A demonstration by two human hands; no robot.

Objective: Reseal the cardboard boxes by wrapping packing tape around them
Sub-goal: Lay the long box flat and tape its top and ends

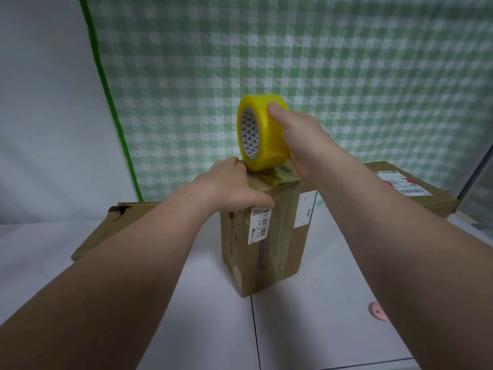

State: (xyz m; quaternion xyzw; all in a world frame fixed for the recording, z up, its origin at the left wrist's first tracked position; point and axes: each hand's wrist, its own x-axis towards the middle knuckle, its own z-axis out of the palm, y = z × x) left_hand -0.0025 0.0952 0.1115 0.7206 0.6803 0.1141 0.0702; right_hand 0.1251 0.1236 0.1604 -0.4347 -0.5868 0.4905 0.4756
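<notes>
A tall cardboard box (277,244) stands on end in the middle of the white table, with barcode labels and old clear tape on its near faces. My right hand (298,134) grips a yellow roll of packing tape (266,134) held upright on the box's top edge. A strip of tape (280,175) runs from the roll across the top of the box. My left hand (229,188) holds the box's top left corner, fingers over the top and thumb curled down the near face by a barcode label.
A flat cardboard box (106,231) with a torn corner lies behind on the left. Another box (416,188) with shipping labels lies at the back right. A small pink object (377,312) sits on the white table (320,316) at the right. A green checked cloth hangs behind.
</notes>
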